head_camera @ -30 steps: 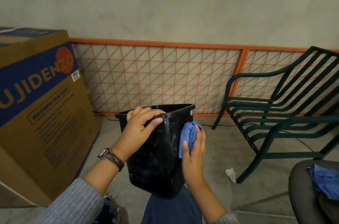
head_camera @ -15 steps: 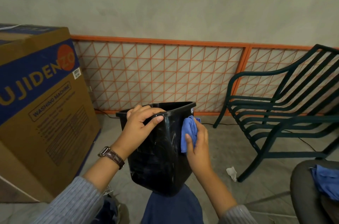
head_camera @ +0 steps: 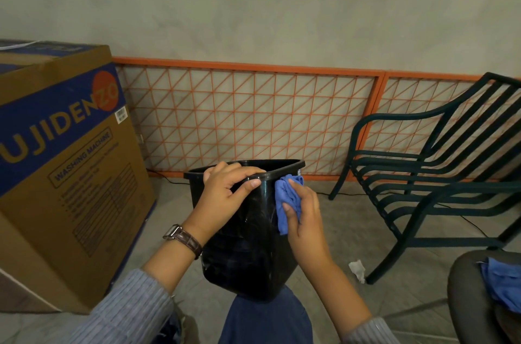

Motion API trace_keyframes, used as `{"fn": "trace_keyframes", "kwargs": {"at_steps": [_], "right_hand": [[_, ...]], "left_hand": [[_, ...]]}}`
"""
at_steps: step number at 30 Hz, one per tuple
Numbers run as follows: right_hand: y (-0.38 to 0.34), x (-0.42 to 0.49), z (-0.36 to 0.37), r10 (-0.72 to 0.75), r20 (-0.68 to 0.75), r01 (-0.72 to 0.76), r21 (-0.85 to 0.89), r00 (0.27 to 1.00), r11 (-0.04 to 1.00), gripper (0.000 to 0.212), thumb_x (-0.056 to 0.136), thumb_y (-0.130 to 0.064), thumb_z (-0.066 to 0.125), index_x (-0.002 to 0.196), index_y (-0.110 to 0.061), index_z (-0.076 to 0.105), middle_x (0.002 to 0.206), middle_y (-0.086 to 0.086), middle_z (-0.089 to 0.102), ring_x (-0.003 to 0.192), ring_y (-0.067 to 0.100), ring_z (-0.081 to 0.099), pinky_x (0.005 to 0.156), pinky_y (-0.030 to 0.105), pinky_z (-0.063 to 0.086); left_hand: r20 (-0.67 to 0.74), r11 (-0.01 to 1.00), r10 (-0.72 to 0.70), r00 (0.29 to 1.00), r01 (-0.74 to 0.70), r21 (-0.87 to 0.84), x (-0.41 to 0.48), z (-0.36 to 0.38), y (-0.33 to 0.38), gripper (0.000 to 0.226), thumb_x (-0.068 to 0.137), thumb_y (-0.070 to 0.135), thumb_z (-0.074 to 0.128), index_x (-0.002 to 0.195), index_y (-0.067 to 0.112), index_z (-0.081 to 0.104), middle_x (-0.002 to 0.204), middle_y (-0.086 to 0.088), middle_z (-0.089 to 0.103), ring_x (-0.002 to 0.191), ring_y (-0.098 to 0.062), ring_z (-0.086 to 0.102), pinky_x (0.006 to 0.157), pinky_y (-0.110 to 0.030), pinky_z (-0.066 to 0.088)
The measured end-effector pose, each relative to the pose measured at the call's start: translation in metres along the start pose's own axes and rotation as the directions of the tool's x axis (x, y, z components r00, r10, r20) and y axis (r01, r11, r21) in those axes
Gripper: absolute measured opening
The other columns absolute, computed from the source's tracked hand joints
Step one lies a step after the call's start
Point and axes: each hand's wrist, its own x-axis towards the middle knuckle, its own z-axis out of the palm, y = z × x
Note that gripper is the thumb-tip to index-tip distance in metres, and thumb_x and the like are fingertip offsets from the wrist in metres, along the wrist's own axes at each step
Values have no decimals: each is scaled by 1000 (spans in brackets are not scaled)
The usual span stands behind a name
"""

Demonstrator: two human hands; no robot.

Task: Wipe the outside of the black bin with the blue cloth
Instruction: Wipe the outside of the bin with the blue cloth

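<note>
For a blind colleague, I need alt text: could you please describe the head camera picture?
A person's right hand presses a blue cloth on the side of a black bin, while the left hand grips its rim. The bin rests on the person's knee. A cardboard box stands to the left, a dark chair to the right.

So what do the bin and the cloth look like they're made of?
The bin looks like glossy black hard plastic: it shows sheen, pale scuffs and a moulded rim. The cloth looks like soft blue fabric, perhaps microfibre, since it bunches into folds under the right hand.
</note>
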Motion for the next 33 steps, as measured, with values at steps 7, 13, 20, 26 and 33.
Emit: {"fn": "trace_keyframes", "kwargs": {"at_steps": [7,13,20,26,33], "right_hand": [[3,2,-11,-25,16,25,8,1000,1000,48,97,-16,44,127,-54,39,123,-12,41,118,-10,37,95,3,29],[-6,-4,-6,-197,63,200,-52,978,978,34,96,-26,39,127,-38,47,129,0,40,122,3,39,102,14,34],[-6,6,-6,-37,87,36,14,996,999,38,96,-33,40,123,-59,42,127,-12,39,121,-5,36,98,7,31],[6,-5,-12,-138,183,150,-56,973,987,33,95,-31,37,121,-49,48,131,-3,38,123,9,39,102,20,37],[-6,-9,-6,-66,162,74,-44,985,996,30,97,-29,46,123,-44,49,122,-14,38,114,-7,39,94,5,33]], "left_hand": [[-3,1000,4,1000,-3,17,1,1,-2,25,84,56,38,104,53,53,87,17,59,94,5,43,90,-13,15],[-3,1000,0,1000,0,11,0,-1,-3,23,83,56,38,102,56,52,86,14,61,95,3,44,89,-7,13],[1,1000,-28,1000,28,0,2,-2,-7,21,84,55,40,100,56,54,94,28,59,99,8,43,90,-9,13],[4,999,-47,999,47,-20,-1,-5,-11,23,85,55,41,101,54,57,97,35,58,98,6,43,91,-14,15],[-3,998,-53,999,53,-19,1,-5,-10,22,85,54,41,100,54,56,94,37,57,97,7,43,88,-11,14]]}}
